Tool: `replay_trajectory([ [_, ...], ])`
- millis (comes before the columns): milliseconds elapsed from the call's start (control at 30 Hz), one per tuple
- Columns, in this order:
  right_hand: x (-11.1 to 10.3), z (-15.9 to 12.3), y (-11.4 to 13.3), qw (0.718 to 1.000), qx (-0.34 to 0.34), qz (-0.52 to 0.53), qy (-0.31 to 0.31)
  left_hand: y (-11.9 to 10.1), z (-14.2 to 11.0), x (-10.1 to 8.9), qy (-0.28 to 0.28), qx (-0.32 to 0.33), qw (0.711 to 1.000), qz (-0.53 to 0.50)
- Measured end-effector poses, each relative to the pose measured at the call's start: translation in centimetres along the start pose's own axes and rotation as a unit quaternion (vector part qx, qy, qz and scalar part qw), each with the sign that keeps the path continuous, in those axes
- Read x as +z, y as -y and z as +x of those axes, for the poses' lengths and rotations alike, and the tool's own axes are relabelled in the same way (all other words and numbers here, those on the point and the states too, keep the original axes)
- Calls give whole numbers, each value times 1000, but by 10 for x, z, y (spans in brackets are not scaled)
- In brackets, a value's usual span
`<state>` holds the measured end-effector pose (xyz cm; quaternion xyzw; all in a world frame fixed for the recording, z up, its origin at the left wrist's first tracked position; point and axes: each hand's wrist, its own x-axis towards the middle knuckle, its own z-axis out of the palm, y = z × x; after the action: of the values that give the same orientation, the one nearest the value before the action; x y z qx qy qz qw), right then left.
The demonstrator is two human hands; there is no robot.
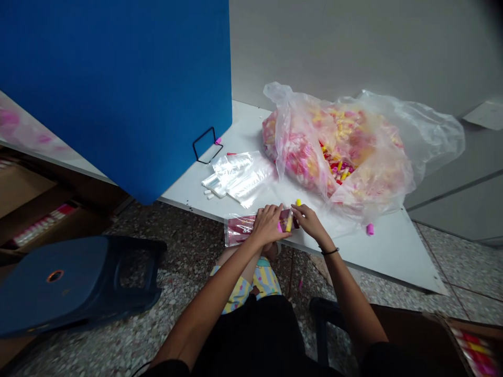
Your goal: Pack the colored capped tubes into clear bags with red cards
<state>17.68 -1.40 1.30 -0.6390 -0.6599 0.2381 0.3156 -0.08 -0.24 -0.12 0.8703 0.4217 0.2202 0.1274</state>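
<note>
My left hand and my right hand both grip a clear plastic bag with a maroon packet inside, at the front edge of a white table. A yellow marker lies against the packet between my hands, partly hidden by my fingers. Behind my hands sits a large clear sack full of pink and yellow markers. A stack of empty clear bags lies to its left. A loose pink cap rests near my right hand.
A blue partition with a black wire foot stands at the table's left. Small white pieces lie beside the stacked bags. A dark blue stool and cardboard boxes sit on the speckled floor left of my lap.
</note>
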Motion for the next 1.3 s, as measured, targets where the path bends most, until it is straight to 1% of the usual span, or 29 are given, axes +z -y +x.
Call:
replay_trajectory([
  [133, 10, 4, 9, 997, -28, -67, -33, 0, 0, 2, -8, -1, 1000, -4],
  [200, 13, 4, 14, 995, -19, -66, -70, 0, 0, 3, -10, -6, 1000, -6],
  [267, 16, 3, 19, 994, 5, -32, -104, 0, 0, 3, -9, -11, 1000, -14],
  [333, 17, 2, 23, 995, 23, 22, -100, 0, 0, 2, -6, -17, 1000, -24],
  [400, 17, 1, 26, 995, 29, 68, -64, 0, 0, 0, -1, -19, 999, -35],
  [467, 17, 1, 27, 993, 41, 96, -51, -1, 1, -1, 1, -20, 999, -45],
  [600, 21, 2, 23, 986, 80, 131, -57, -2, 1, -2, 8, -23, 998, -56],
  [700, 28, 3, 21, 982, 85, 156, -67, -3, 0, -4, 13, -15, 998, -58],
  [833, 30, 3, 23, 974, 75, 185, -107, -2, 4, -12, 18, -9, 995, -94],
  [933, 24, 2, 26, 969, 37, 209, -130, 5, 10, -18, 3, -49, 984, -172],
  [1000, 21, 0, 29, 963, 22, 234, -129, 11, 13, -18, -20, -95, 967, -237],
  [1067, 20, -2, 31, 960, 28, 253, -116, 15, 14, -16, -35, -131, 951, -278],
  [1200, 21, -5, 35, 966, 55, 240, -77, 17, 10, -8, -50, -171, 943, -281],
  [1300, 24, -7, 38, 960, 63, 264, -64, 12, 7, -6, -63, -185, 941, -275],
])
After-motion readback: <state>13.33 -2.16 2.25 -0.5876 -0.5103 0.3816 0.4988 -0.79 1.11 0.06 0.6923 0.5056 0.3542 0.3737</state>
